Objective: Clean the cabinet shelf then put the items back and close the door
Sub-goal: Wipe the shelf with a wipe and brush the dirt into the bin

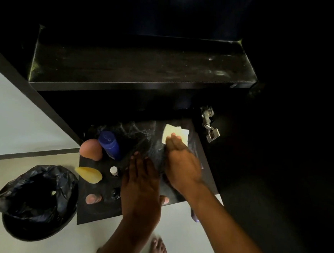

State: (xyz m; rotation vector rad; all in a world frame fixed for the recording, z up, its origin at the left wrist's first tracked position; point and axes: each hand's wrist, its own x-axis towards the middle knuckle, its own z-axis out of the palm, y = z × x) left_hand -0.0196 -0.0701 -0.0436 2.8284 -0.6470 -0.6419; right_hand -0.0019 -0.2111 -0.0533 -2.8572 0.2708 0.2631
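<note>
Leftmost, a lined bin [36,202] waits for dirt; bottles, the blue bottle [110,145] among them, crowd the lower shelf's [99,211] left, freeing its right; the left hand [140,188] lies flat, bracing, while the right hand's [183,163] straight fingers press a pale cloth [174,133] on the dusty board

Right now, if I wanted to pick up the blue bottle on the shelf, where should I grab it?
Probably around the middle of the blue bottle, coming from the front. It stands upright; the peach round thing sits close on its left and the left hand lies flat to its right, so the sides are crowded.
</note>
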